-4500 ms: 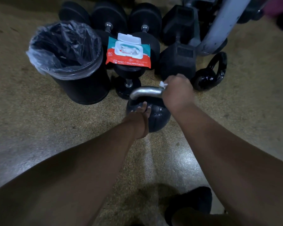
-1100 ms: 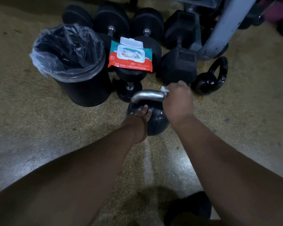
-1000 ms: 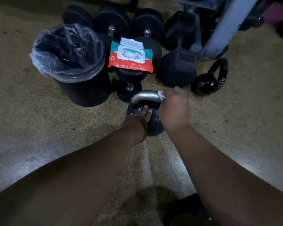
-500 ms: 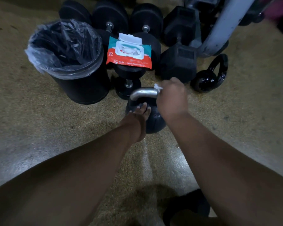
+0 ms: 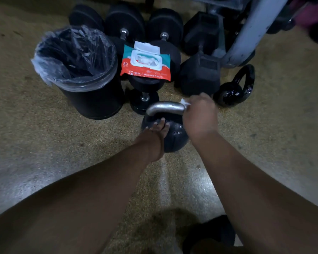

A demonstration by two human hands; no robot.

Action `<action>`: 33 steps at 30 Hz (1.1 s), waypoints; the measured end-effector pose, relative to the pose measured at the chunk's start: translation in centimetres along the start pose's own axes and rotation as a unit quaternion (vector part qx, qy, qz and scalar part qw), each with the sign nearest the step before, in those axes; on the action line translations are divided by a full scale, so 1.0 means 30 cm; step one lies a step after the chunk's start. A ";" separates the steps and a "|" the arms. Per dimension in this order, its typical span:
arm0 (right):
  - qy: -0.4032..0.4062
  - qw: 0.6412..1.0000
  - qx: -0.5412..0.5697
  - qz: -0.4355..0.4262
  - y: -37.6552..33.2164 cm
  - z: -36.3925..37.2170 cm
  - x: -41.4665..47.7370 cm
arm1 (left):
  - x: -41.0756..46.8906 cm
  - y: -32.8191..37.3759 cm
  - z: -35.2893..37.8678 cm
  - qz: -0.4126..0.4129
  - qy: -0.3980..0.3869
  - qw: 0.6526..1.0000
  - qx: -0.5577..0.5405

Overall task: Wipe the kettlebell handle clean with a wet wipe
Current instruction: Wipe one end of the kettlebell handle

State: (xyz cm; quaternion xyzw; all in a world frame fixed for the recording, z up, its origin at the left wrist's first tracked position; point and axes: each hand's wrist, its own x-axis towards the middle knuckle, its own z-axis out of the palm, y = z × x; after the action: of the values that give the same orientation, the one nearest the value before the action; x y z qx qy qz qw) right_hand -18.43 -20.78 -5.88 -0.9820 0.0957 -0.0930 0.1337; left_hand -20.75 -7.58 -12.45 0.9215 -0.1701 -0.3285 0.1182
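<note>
A black kettlebell (image 5: 174,136) stands on the floor with its silver handle (image 5: 164,107) arched on top. My right hand (image 5: 200,116) is wrapped round the right end of the handle, shut on a white wet wipe (image 5: 184,103); only a corner of the wipe sticks out above my fingers. My left hand (image 5: 153,138) rests flat on the ball of the kettlebell, fingers spread over its top left side.
A black bin (image 5: 77,70) lined with clear plastic stands at the left. An open pack of wipes (image 5: 146,62) lies on black dumbbells (image 5: 143,85) behind the kettlebell. A second, smaller kettlebell (image 5: 235,88) lies at the right, by a grey rack post (image 5: 250,30).
My right hand with the wipe slid left along the handle a second ago and has moved back to its right end. My left hand has stayed on the ball.
</note>
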 end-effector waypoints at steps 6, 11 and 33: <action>0.002 0.999 0.013 -0.034 -0.047 0.029 -0.013 | 0.024 0.002 -0.002 -0.007 -0.025 1.000 0.015; -0.006 1.000 -0.002 0.003 -0.013 -0.009 0.022 | 0.015 0.005 -0.005 -0.008 -0.025 1.000 0.013; -0.003 1.000 0.014 -0.017 -0.013 0.012 0.011 | 0.030 -0.001 0.021 -0.019 -0.026 0.999 0.019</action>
State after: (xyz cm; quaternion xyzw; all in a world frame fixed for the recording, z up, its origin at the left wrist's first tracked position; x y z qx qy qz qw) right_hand -17.96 -20.41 -6.07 -0.9817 0.0777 -0.0935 0.1463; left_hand -20.49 -7.96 -13.43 0.9180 -0.1614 -0.3510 0.0897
